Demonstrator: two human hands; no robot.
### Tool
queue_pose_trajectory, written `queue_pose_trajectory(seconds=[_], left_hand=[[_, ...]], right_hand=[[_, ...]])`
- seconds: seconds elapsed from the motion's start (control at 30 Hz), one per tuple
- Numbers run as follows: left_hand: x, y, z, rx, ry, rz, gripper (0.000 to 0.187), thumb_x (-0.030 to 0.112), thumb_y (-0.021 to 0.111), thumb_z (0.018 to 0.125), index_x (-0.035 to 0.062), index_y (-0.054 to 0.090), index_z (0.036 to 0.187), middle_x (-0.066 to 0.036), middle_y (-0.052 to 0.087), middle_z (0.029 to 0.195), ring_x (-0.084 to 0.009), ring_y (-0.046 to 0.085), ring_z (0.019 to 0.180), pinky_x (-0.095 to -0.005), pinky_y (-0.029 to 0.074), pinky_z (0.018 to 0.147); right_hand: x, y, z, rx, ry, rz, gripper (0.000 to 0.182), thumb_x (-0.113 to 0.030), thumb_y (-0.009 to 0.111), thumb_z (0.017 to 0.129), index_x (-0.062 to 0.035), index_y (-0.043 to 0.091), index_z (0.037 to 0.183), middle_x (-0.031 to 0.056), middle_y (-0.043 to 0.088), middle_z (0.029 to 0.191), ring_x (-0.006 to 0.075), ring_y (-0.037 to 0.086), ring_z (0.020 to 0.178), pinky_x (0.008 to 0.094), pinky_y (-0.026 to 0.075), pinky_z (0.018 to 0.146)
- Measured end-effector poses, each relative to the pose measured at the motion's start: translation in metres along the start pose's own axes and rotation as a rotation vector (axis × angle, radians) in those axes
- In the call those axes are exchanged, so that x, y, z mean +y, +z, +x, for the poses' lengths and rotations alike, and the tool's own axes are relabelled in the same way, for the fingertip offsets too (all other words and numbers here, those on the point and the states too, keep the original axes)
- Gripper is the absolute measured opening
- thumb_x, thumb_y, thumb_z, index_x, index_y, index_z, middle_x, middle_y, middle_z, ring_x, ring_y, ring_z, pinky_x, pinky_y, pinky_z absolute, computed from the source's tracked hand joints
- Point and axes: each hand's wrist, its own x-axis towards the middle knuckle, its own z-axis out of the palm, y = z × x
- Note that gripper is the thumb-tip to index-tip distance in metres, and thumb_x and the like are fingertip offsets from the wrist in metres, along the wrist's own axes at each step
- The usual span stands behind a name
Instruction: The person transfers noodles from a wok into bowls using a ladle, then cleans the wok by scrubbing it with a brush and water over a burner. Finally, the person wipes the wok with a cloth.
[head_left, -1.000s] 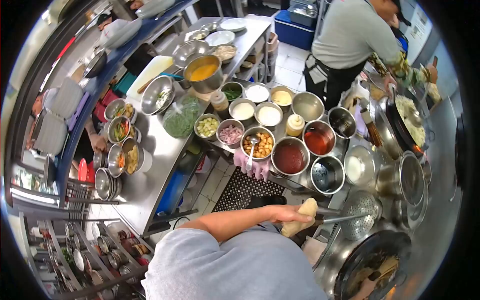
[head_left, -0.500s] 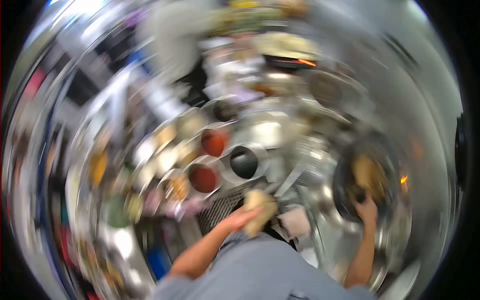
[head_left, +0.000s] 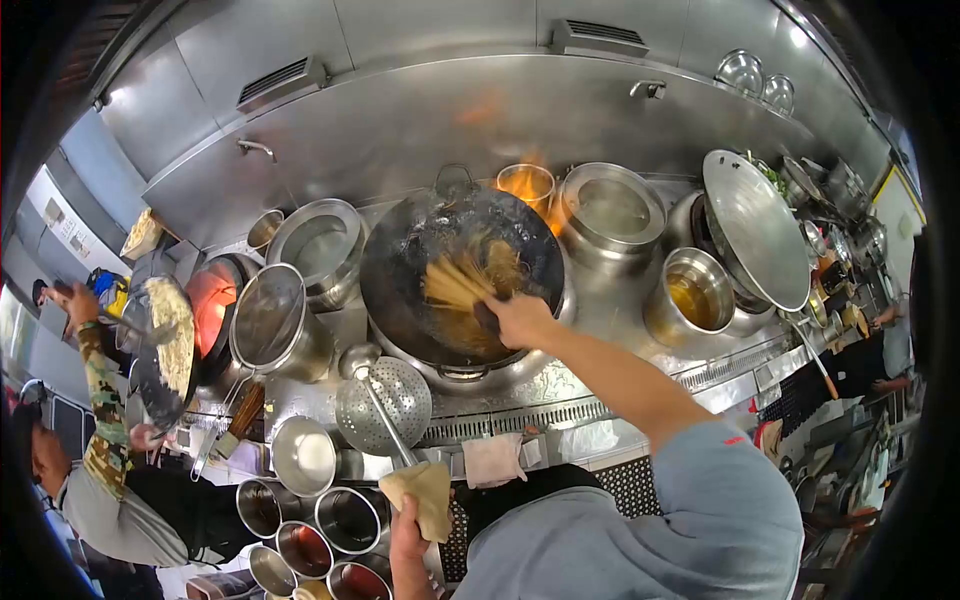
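Observation:
My right hand [head_left: 525, 321] is closed round the dark-bound end of a bamboo wok brush [head_left: 456, 284]. Its splayed bristles are inside a large black wok [head_left: 395, 315], blurred by motion over some wet brownish liquid. Down by my waist, my left hand [head_left: 406, 538] grips a folded beige cloth [head_left: 422, 497]. A ladle [head_left: 372, 385] lies across a perforated strainer [head_left: 397, 418], its handle running to the cloth's edge; whether the hand also grips that handle is hidden.
Flames rise from a burner [head_left: 525, 185] behind the wok. Lidless pots flank it, with a big tilted pan [head_left: 755, 235] at right. Sauce pots [head_left: 304, 549] stand front left. A co-worker [head_left: 110, 480] at left handles another wok [head_left: 160, 350]. A pink cloth [head_left: 494, 460] hangs at the counter edge.
The view has swung from strongly blurred and turned to the left to facing the stove. The wok now sits mid-view. My right hand still holds the brush, my left the cloth.

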Motion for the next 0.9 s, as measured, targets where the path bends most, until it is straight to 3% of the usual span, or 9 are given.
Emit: queue_pose_trajectory(seconds=[0.13, 0.23, 0.33, 0.43, 0.57, 0.63, 0.73, 0.83, 0.9], left_hand=[[-0.007, 0.007, -0.029, 0.086, 0.068, -0.052, 0.078, 0.058, 0.050, 0.096, -0.0029, 0.037, 0.142, -0.021, 0.063, 0.122, -0.0345, 0.067, 0.102, -0.0443, 0.057, 0.079], [-0.015, 0.008, -0.033, 0.059, -0.012, -0.123, 0.089, 0.065, 0.062, 0.086, 0.0012, 0.037, 0.144, -0.021, 0.063, 0.119, -0.0314, 0.066, 0.097, -0.0407, 0.058, 0.072], [-0.011, 0.021, -0.013, 0.053, -0.054, -0.081, 0.087, 0.064, 0.059, 0.088, 0.0015, 0.036, 0.144, -0.021, 0.062, 0.119, -0.0313, 0.066, 0.097, -0.0414, 0.058, 0.072], [-0.014, 0.018, -0.009, 0.041, -0.053, -0.070, 0.083, 0.061, 0.058, 0.090, 0.0016, 0.036, 0.144, -0.023, 0.061, 0.120, -0.0321, 0.066, 0.097, -0.0427, 0.058, 0.071], [-0.018, 0.007, -0.018, 0.063, -0.034, -0.100, 0.081, 0.060, 0.058, 0.091, 0.0017, 0.036, 0.143, -0.024, 0.062, 0.119, -0.0325, 0.067, 0.092, -0.0427, 0.058, 0.070], [-0.026, 0.007, -0.020, 0.096, -0.030, -0.111, 0.080, 0.059, 0.058, 0.091, 0.0019, 0.036, 0.143, -0.025, 0.063, 0.117, -0.0325, 0.068, 0.088, -0.0424, 0.058, 0.069], [-0.034, 0.005, -0.016, 0.099, -0.023, -0.097, 0.078, 0.058, 0.057, 0.092, 0.0021, 0.037, 0.143, -0.025, 0.064, 0.116, -0.0323, 0.068, 0.085, -0.0417, 0.058, 0.068], [-0.032, 0.006, -0.023, 0.112, -0.038, -0.062, 0.076, 0.057, 0.056, 0.094, 0.0017, 0.037, 0.143, -0.025, 0.064, 0.115, -0.0317, 0.068, 0.085, -0.0409, 0.058, 0.068], [-0.024, 0.013, -0.028, 0.150, -0.058, -0.061, 0.074, 0.055, 0.055, 0.095, 0.0012, 0.037, 0.143, -0.024, 0.065, 0.115, -0.0314, 0.068, 0.084, -0.0405, 0.058, 0.067]], right_hand=[[0.055, -0.065, -0.063, -0.254, -0.056, -0.180, 0.060, -0.029, 0.067, 0.081, -0.0204, 0.051, 0.137, 0.0153, 0.071, 0.097, 0.0328, 0.070, 0.091, 0.0466, 0.056, 0.073], [0.103, -0.101, -0.009, -0.131, 0.000, -0.344, 0.056, -0.029, 0.067, 0.080, -0.0179, 0.054, 0.133, 0.0119, 0.073, 0.093, 0.0297, 0.071, 0.090, 0.0439, 0.057, 0.072], [0.070, -0.064, 0.072, -0.018, 0.087, -0.165, 0.056, -0.025, 0.067, 0.077, -0.0166, 0.054, 0.131, 0.0131, 0.072, 0.093, 0.0299, 0.071, 0.091, 0.0430, 0.057, 0.074], [0.012, 0.001, 0.057, 0.112, -0.046, -0.100, 0.067, -0.025, 0.068, 0.077, -0.0178, 0.047, 0.141, 0.0223, 0.068, 0.100, 0.0372, 0.069, 0.095, 0.0446, 0.057, 0.077], [0.030, -0.012, 0.065, 0.109, 0.071, 0.120, 0.080, -0.028, 0.067, 0.081, -0.0255, 0.030, 0.153, 0.0289, 0.062, 0.111, 0.0427, 0.067, 0.094, 0.0479, 0.056, 0.081], [0.031, 0.001, 0.087, 0.235, 0.218, 0.240, 0.080, -0.028, 0.067, 0.081, -0.0274, 0.030, 0.153, 0.0300, 0.061, 0.111, 0.0441, 0.067, 0.092, 0.0477, 0.056, 0.079], [0.008, 0.031, 0.077, 0.116, -0.071, 0.027, 0.080, -0.024, 0.065, 0.081, -0.0286, 0.029, 0.153, 0.0322, 0.060, 0.106, 0.0448, 0.067, 0.089, 0.0488, 0.056, 0.077], [0.029, 0.011, 0.089, 0.244, 0.007, 0.054, 0.078, -0.020, 0.063, 0.081, -0.0299, 0.031, 0.151, 0.0324, 0.060, 0.107, 0.0458, 0.067, 0.089, 0.0491, 0.056, 0.078], [0.015, 0.002, 0.094, 0.214, 0.152, 0.272, 0.077, -0.022, 0.065, 0.079, -0.0299, 0.034, 0.150, 0.0311, 0.062, 0.106, 0.0471, 0.067, 0.089, 0.0501, 0.056, 0.078]])
